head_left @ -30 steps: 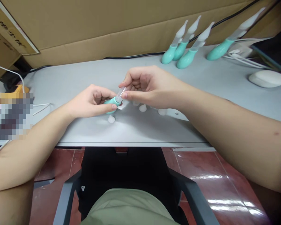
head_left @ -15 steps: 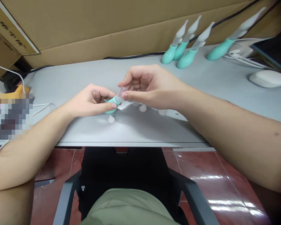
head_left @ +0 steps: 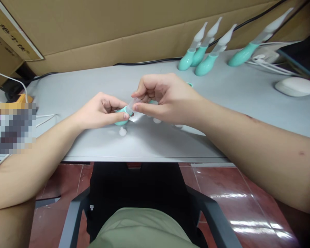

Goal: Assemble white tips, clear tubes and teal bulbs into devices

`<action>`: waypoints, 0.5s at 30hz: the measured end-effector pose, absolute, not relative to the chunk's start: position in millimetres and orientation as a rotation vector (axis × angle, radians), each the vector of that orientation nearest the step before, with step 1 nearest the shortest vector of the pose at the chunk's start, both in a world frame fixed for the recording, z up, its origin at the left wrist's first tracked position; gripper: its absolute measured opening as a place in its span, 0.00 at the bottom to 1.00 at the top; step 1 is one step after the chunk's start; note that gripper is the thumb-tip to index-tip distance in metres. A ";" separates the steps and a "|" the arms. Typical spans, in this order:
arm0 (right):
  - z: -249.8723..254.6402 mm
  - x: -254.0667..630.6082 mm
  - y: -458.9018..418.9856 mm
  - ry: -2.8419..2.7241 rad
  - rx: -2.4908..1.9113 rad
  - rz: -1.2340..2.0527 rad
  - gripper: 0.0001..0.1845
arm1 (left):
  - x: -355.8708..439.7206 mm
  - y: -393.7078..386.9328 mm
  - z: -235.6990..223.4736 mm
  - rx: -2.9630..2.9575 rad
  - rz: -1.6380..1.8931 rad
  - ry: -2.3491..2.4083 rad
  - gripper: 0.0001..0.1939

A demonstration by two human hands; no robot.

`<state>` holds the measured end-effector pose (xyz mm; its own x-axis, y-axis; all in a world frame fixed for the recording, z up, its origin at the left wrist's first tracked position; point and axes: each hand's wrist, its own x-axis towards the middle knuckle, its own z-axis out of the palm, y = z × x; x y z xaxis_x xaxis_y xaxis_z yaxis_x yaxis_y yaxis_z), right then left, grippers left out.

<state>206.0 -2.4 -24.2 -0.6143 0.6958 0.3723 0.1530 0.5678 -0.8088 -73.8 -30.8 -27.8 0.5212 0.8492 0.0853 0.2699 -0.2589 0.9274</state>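
Observation:
My left hand (head_left: 98,112) is closed around a teal squeeze bulb (head_left: 120,122) of the nasal aspirator kind, low over the grey table. A clear tube (head_left: 131,104) stands out of the bulb's collar, tilted up to the right. Its upper end is pinched between the thumb and index finger of my right hand (head_left: 166,98); the other fingers are curled. Just below the bulb lies a small white cone-shaped piece (head_left: 123,131). More white pieces (head_left: 157,120) and a teal part (head_left: 152,101) lie partly hidden beneath and behind my right hand.
Several assembled teal aspirators (head_left: 206,64) with white tips stand at the back right, by the cardboard wall (head_left: 105,31). A white rounded case (head_left: 297,86) and cables lie at the right. A yellow object (head_left: 20,100) and a blurred-out area are at the left.
My right hand has turned slightly and shifted a little downward at the tube. A teal ring now shows behind its wrist. My left hand and the bulb stay put.

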 end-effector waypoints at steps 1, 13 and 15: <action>-25.0 205.6 -2.9 -2.102 -0.673 0.975 0.18 | -73.8 -30.5 -27.9 1.788 0.749 0.937 0.20; -23.5 204.6 -14.3 -2.182 -0.686 0.724 0.13 | -70.6 -31.7 -27.1 1.675 0.769 0.916 0.17; -21.8 204.8 -17.0 -2.205 -0.686 0.678 0.12 | -71.5 -31.0 -27.5 1.681 0.769 0.920 0.19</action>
